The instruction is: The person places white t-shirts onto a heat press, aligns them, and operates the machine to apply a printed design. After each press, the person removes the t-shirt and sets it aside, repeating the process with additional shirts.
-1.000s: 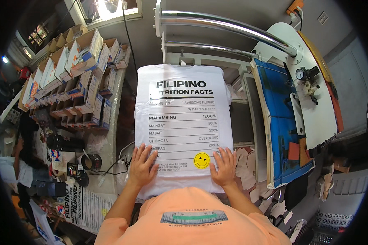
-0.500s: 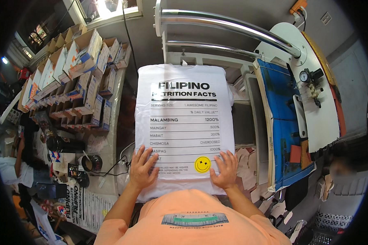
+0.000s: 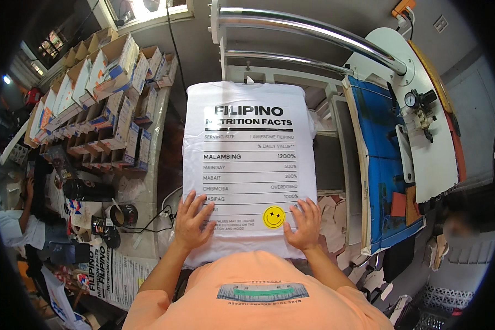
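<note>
A white T-shirt (image 3: 248, 95) lies flat over the platen in front of me, printed with black text, thin rules and a yellow smiley face (image 3: 274, 216) at lower right. My left hand (image 3: 193, 223) rests open on its lower left, fingers spread over the print. My right hand (image 3: 304, 224) lies open on its lower right, beside the smiley, with fingers apart. Neither hand holds anything.
Stacked cardboard bins (image 3: 104, 71), a mug (image 3: 125, 217), cables and printed sheets (image 3: 115, 275) crowd the left table. A co-worker's arm (image 3: 26, 203) shows at far left. Chrome bars (image 3: 308, 38) span behind the shirt; a blue screen frame (image 3: 382, 165) and pressure gauge (image 3: 411, 100) stand right.
My hands stay spread on the shirt and have shifted only slightly with the view. The co-worker's arm at far left has moved a little.
</note>
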A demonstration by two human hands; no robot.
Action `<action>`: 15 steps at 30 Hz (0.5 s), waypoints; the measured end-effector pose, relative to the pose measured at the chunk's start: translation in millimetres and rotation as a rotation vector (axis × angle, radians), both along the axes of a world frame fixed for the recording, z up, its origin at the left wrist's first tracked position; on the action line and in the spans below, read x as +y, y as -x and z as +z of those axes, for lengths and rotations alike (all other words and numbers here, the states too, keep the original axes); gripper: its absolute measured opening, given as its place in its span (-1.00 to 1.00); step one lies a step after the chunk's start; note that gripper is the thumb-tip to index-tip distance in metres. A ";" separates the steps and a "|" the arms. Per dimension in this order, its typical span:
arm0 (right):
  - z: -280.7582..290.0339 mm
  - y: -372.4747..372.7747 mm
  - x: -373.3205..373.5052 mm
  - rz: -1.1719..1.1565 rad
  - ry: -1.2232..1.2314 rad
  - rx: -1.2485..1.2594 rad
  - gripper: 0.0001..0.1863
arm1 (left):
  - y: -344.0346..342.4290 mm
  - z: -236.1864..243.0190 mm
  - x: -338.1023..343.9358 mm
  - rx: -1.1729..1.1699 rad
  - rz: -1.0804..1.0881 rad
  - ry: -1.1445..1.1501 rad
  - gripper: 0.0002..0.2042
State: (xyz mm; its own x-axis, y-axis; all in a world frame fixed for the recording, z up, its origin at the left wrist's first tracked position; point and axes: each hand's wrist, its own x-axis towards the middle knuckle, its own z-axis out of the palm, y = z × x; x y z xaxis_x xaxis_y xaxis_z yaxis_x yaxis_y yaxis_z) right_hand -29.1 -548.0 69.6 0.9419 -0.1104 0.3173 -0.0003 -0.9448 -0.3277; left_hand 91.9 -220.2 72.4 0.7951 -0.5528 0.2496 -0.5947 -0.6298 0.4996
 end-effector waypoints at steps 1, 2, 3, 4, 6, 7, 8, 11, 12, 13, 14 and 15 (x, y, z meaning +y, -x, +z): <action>-1.4 -0.1 1.1 0.003 -0.006 0.004 -0.51 | 0.4 0.1 1.5 -0.004 0.000 0.004 -0.53; -1.9 0.3 0.8 0.005 -0.005 0.004 -0.51 | 0.3 -0.7 1.4 -0.008 0.000 0.007 -0.53; -1.9 1.1 -0.8 0.006 -0.004 0.003 -0.51 | 0.2 -1.4 1.3 -0.012 0.001 0.010 -0.53; -2.2 1.0 -1.5 0.010 -0.003 0.003 -0.51 | -0.1 -1.3 0.9 -0.007 0.001 0.009 -0.53; -3.9 0.7 0.0 0.022 -0.003 -0.008 -0.51 | 0.0 -0.3 2.2 0.004 0.002 0.005 -0.53; -3.7 1.9 -0.8 0.020 0.005 -0.012 -0.52 | 0.2 -0.7 2.0 0.004 0.007 0.004 -0.53; -3.7 2.1 -0.7 0.024 0.001 -0.012 -0.52 | 0.5 -0.9 1.8 0.004 0.011 0.002 -0.53; -3.8 2.6 -1.2 0.025 -0.010 -0.014 -0.51 | 1.2 -1.1 0.0 0.007 0.019 -0.006 -0.52; -3.8 2.1 -0.9 0.025 -0.016 -0.017 -0.51 | 1.3 -0.7 0.4 0.008 0.019 -0.010 -0.52; -2.9 3.3 -2.7 0.017 -0.014 -0.019 -0.51 | 0.9 -1.7 -1.6 0.010 0.019 -0.011 -0.52; -2.6 3.3 -2.6 0.013 -0.015 -0.012 -0.51 | 1.0 -2.7 -1.5 0.012 0.017 -0.012 -0.52; -3.1 2.3 -1.0 0.008 -0.016 -0.005 -0.51 | 1.2 -3.4 -0.5 0.014 0.014 -0.013 -0.52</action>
